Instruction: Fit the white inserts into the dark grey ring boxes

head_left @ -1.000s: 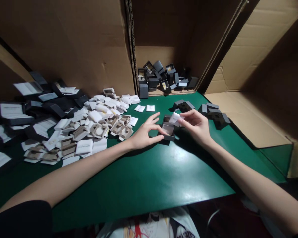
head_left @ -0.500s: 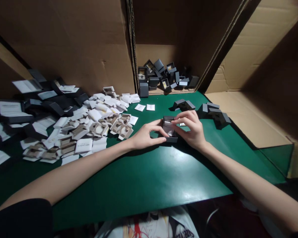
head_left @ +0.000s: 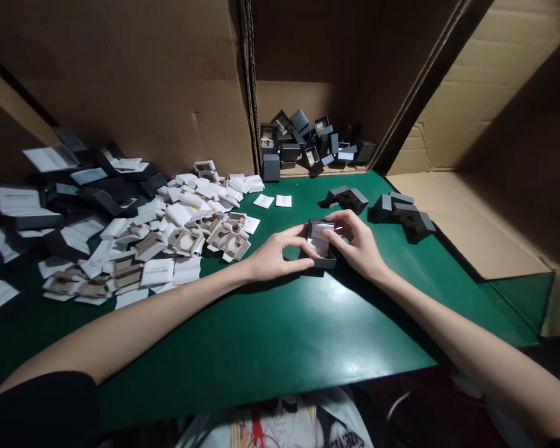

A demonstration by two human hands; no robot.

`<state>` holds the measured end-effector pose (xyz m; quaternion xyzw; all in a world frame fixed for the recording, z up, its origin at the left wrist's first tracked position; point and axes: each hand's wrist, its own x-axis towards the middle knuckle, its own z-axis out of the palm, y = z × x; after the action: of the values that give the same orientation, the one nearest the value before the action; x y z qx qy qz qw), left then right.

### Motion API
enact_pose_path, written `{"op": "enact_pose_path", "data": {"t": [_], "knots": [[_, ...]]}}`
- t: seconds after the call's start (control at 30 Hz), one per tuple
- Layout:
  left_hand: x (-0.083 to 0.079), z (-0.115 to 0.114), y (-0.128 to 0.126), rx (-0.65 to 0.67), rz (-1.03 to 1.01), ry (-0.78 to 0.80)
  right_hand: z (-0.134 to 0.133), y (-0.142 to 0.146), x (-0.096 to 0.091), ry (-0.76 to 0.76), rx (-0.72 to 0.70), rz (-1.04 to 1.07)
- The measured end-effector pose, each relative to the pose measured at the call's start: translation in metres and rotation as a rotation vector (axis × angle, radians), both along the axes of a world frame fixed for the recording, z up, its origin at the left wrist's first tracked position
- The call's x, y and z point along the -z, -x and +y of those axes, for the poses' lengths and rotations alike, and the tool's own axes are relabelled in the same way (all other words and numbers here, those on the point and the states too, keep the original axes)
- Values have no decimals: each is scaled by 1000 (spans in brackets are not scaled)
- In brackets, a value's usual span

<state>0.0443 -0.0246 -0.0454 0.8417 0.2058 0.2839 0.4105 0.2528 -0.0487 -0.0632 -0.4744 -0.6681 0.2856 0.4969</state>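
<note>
At the left edge of my green worktop (head_left: pixel 280 348), dark boxes (head_left: pixel 100 193) lie heaped, many open with white inside. Next comes a broad pile of white inserts (head_left: pixel 177 214), loose, so plenty seems left. Two flat cards (head_left: pixel 284 201) lie right of it. My left hand (head_left: pixel 280 256) grips the near left corner of a box (head_left: pixel 325 264), set toward the far edge; it is open with white paper (head_left: pixel 317 233) inside, so I judge it partly done. Behind, a carton (head_left: pixel 303 96) holds jumbled boxes (head_left: pixel 303 146). My right hand (head_left: pixel 357 242) curls at the box's right side; I cannot tell whether it pinches the paper. Grey boxes (head_left: pixel 406 214) sit near the right edge.
</note>
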Motion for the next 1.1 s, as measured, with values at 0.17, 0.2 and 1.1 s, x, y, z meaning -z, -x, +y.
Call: {"op": "enact_pose_path", "data": {"t": [0.17,0.2,1.1], "knots": [[0,0,0,-33,25,-33,-1,-2,-3,-1,-28,89],[0,0,0,-46,26,-39,-1,-3,-4,7,-49,100],[2,-4,-2,-61,114,-147,0,10,3,-60,78,87]]}}
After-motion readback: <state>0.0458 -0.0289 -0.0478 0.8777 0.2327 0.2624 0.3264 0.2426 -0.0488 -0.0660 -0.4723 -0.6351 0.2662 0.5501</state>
